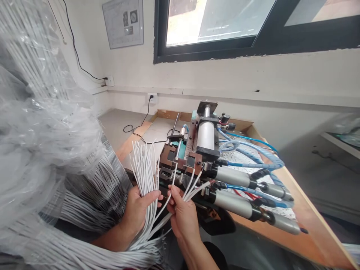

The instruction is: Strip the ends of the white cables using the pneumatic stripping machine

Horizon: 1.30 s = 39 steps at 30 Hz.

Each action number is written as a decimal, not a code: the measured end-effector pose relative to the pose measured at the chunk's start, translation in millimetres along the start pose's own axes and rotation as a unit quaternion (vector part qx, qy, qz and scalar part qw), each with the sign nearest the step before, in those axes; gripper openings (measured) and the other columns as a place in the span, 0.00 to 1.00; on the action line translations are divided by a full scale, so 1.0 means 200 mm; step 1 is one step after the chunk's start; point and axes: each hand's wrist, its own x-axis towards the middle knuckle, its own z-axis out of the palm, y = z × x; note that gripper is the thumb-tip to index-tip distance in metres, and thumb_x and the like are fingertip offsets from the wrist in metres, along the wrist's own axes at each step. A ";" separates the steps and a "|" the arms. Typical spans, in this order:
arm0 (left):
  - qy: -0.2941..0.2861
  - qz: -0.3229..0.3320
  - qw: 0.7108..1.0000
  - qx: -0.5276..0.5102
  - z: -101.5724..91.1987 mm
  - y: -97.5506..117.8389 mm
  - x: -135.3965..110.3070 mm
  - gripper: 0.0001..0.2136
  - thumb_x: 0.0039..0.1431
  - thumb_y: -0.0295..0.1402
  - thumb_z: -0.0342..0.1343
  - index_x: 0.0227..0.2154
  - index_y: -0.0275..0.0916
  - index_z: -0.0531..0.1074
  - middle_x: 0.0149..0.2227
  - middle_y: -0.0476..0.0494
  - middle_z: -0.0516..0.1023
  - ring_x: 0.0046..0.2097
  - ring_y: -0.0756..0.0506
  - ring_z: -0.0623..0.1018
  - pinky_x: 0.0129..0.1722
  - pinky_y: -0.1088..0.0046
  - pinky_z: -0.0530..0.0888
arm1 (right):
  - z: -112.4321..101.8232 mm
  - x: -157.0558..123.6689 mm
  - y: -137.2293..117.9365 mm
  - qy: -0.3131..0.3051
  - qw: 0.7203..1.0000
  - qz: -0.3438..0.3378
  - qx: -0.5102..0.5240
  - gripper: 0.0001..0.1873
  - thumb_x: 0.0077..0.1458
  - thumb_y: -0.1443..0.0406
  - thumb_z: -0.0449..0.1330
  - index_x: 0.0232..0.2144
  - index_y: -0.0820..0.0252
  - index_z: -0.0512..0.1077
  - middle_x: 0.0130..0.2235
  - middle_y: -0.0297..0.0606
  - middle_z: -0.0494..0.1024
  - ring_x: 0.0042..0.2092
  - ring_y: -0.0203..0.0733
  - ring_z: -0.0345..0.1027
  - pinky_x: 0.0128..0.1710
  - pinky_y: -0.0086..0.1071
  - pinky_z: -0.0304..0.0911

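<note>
Nearest to the camera, long white cables run across the lower left, partly under crumpled clear plastic, which also wraps the tall mass of cables at the left side. Left hand is closed around a thick bundle of these cables, with the thumb laid across its front; the cut ends stand upward above the fist, in front of the grey tabletop. Right hand, just beside it, pinches one single cable between thumb and fingers, and its tip points up to the brown block of the machine. Whether this tip touches the block, I cannot tell with certainty, because the parts overlap there. Several other cable ends fan out to the right of this hand, and they seem to be kept in its palm. The machine carries one upright silver cylinder and two lying cylinders on the right, with blue hoses above a wooden board.
</note>
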 end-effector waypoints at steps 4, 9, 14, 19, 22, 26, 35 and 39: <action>0.002 -0.002 1.000 -0.001 0.01 0.02 0.00 0.09 0.38 0.28 0.63 0.26 0.31 0.72 0.22 0.46 0.76 0.25 0.48 0.76 0.22 0.75 0.73 | 0.01 0.02 -0.02 -0.001 0.999 0.030 0.031 0.15 0.30 0.61 0.69 0.23 0.65 0.74 0.20 0.30 0.67 0.19 0.23 0.50 0.14 0.17 0.45; 0.006 -0.001 1.000 -0.001 0.02 0.02 0.01 0.09 0.38 0.27 0.62 0.26 0.33 0.71 0.21 0.49 0.75 0.23 0.48 0.76 0.21 0.77 0.72 | 0.01 0.05 -0.01 -0.022 0.996 0.053 0.075 0.14 0.30 0.64 0.70 0.22 0.66 0.73 0.18 0.28 0.66 0.17 0.23 0.47 0.12 0.17 0.42; -0.007 0.004 1.000 0.002 0.02 0.01 0.01 0.09 0.38 0.27 0.62 0.27 0.33 0.71 0.22 0.49 0.75 0.22 0.49 0.75 0.19 0.77 0.71 | 0.02 0.04 -0.02 -0.045 0.990 0.092 0.093 0.13 0.30 0.64 0.70 0.22 0.65 0.72 0.18 0.28 0.66 0.17 0.23 0.50 0.12 0.18 0.46; -0.036 0.016 0.999 0.013 0.01 -0.01 0.00 0.08 0.39 0.26 0.62 0.26 0.32 0.72 0.20 0.48 0.75 0.21 0.51 0.73 0.19 0.78 0.69 | 0.04 -0.02 -0.02 -0.130 0.987 0.097 0.013 0.15 0.33 0.60 0.68 0.24 0.65 0.74 0.17 0.30 0.67 0.19 0.30 0.58 0.18 0.25 0.55; -0.032 0.031 0.999 0.025 0.00 -0.02 0.01 0.09 0.37 0.27 0.63 0.25 0.31 0.72 0.20 0.49 0.74 0.22 0.51 0.72 0.20 0.77 0.70 | 0.03 -0.04 0.00 -0.088 0.995 0.039 -0.014 0.14 0.32 0.61 0.69 0.22 0.65 0.74 0.17 0.31 0.69 0.19 0.31 0.58 0.19 0.26 0.55; -0.011 0.018 1.000 0.011 0.00 -0.01 0.01 0.10 0.36 0.27 0.63 0.26 0.32 0.72 0.21 0.49 0.74 0.24 0.48 0.75 0.22 0.75 0.72 | 0.00 -0.03 0.02 -0.003 0.999 -0.032 -0.016 0.14 0.33 0.60 0.68 0.23 0.63 0.74 0.19 0.30 0.70 0.20 0.30 0.58 0.19 0.24 0.53; -0.011 0.012 1.000 0.005 0.02 0.02 0.00 0.10 0.35 0.28 0.64 0.25 0.32 0.71 0.20 0.49 0.73 0.22 0.48 0.75 0.20 0.76 0.71 | 0.04 0.02 -0.03 0.015 0.997 0.059 0.047 0.15 0.29 0.62 0.70 0.21 0.66 0.73 0.17 0.30 0.69 0.18 0.26 0.56 0.15 0.20 0.50; -0.018 0.010 1.000 0.006 0.01 0.02 0.00 0.10 0.35 0.28 0.64 0.25 0.32 0.71 0.20 0.49 0.74 0.22 0.49 0.75 0.20 0.76 0.71 | 0.05 0.03 -0.04 -0.002 0.994 0.085 0.075 0.15 0.28 0.63 0.70 0.21 0.67 0.73 0.15 0.28 0.67 0.16 0.24 0.53 0.13 0.20 0.51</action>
